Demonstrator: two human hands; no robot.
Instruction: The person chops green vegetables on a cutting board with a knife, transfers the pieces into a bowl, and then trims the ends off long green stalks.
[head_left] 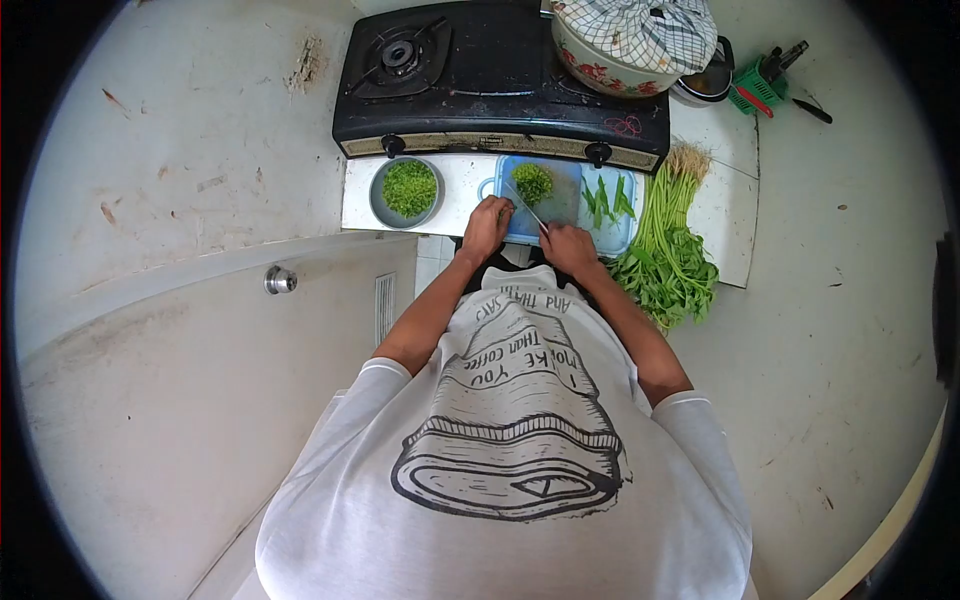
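A blue cutting board (517, 232) lies on the white counter in front of the stove. My right hand (568, 248) is closed around the handle of a knife (530, 211), whose blade points up and left across the board. Beside the blade, my left hand (488, 224) has its fingers curled down at the board's left edge; what they hold is hidden. Just above the blade sits a small heap of chopped greens (533, 182). Several whole green pods or leaf pieces (606, 202) lie on the lighter right part of the board.
A grey bowl (376, 205) of chopped greens stands left of the board. To the right lies a large bunch of leafy greens (672, 245) with roots. Behind are a black gas stove (490, 60), a cloth-covered pot (610, 78) and a green basket (748, 85) of utensils.
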